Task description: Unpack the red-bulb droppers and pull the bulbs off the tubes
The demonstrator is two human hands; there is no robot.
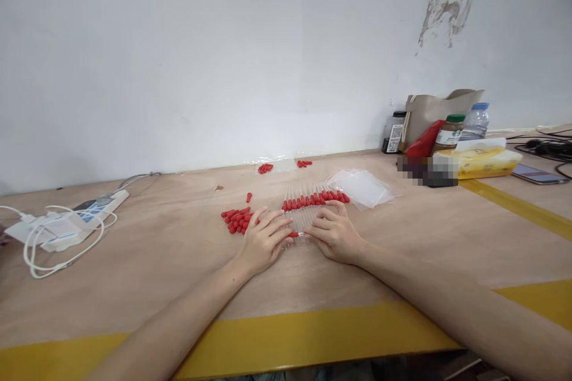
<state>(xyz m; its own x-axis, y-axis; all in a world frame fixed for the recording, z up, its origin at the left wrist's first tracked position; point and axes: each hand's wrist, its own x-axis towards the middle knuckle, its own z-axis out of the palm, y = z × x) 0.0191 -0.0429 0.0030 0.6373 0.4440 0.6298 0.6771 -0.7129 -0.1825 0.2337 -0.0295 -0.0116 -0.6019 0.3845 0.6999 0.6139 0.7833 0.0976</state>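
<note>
My left hand (264,239) is closed on a red rubber dropper bulb (294,234). Opposite it, my right hand (336,232) pinches a clear dropper tube (301,234), its end meeting the bulb's open end. How far the tube goes into the bulb is too small to tell. Beneath and between both hands lie several loose clear tubes (304,217). Just beyond them is a row of droppers with red bulbs (308,200) side by side. A pile of loose red bulbs (236,220) sits left of my left hand, with a single bulb (249,197) behind it.
Clear plastic bags (361,187) lie right of the droppers. Two small groups of red bulbs (265,168) are near the wall. A power strip with white cables (84,220) is at left. Bottles, a tissue pack (480,162) and a phone (540,174) stand or lie at right.
</note>
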